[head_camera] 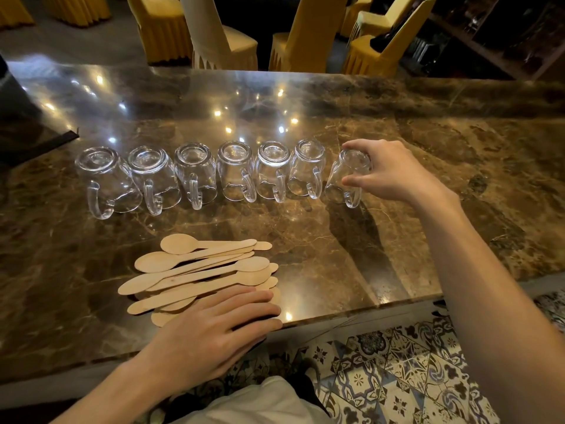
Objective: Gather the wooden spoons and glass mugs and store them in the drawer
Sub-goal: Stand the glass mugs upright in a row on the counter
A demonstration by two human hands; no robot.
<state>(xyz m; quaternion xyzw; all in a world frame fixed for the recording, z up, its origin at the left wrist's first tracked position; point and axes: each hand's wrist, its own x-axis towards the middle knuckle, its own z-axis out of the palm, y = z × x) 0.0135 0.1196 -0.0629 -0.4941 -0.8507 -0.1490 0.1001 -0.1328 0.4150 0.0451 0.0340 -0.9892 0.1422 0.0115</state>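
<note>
Hidden: the left hand covers the near right part of the spoons, and they overlap, so they cannot be counted.
Hard to make out: the mugs are clear glass against mottled brown stone and light glints, so their rims are faint. Whether the end mug touches the surface cannot be told.
Cut off: a dark thing at far left runs out of the frame, and so do both forearms at the bottom.
Mugs: seven stand in a left-to-right row at mid surface. Six are upside down with bases up and handles toward the person.
End mug: at the right end of the row, it is tilted with its base leaning right and its handle toward the person.
Right hand: the thumb and curled fingers pinch the end mug round its base.
Spoons: the loose pile lies near the surface's front edge, in front of the row. The long axes run roughly left to right. Most bowls point left and a few point right.
Left hand: the fingers are straight and together, lying flat on the near spoons and gripping nothing.
Beyond: yellow-covered chairs stand behind the surface, and a patterned tile floor shows below it.
</note>
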